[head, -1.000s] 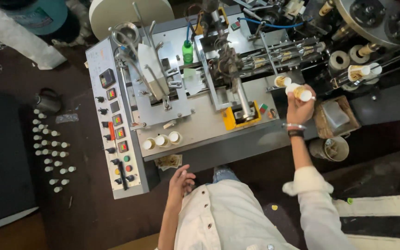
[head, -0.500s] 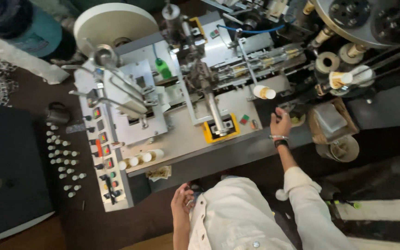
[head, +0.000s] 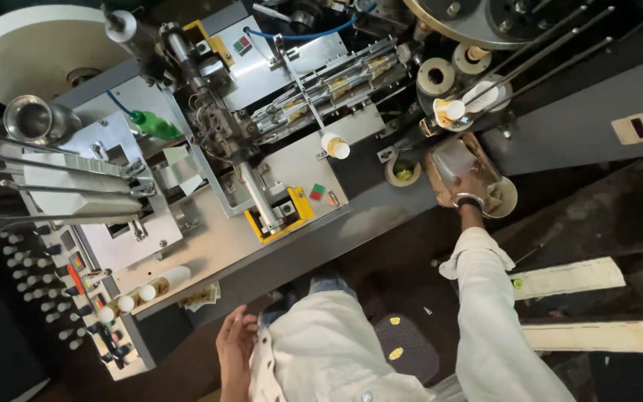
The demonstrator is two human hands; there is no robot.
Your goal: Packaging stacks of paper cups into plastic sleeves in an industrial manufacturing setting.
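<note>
My right hand (head: 469, 184) reaches forward into a brown cardboard box (head: 494, 186) beside the grey paper-cup machine (head: 210, 253). Its fingers rest on a clear plastic bag (head: 446, 160) inside the box; the grip is hidden. A band sits on that wrist. My left hand (head: 236, 342) hangs by my side near the machine's front edge, fingers loose, holding nothing. A white paper cup (head: 335, 145) sits on a mandrel at the machine's middle. More white cups (head: 453, 110) sit on holders just beyond the box.
A big white paper roll (head: 31, 52) lies at top left, with a metal cup (head: 27, 119) and green bottle (head: 154, 125) nearby. Stacked cups (head: 146, 290) lie by the control panel (head: 87, 290). Small white pieces (head: 31, 290) dot the dark floor. Pale planks (head: 567, 277) lie at right.
My right hand held white cups near the cup holders; it has dropped back and down into the cardboard box. The view has swung so the machine sits further left. My left hand stays low.
</note>
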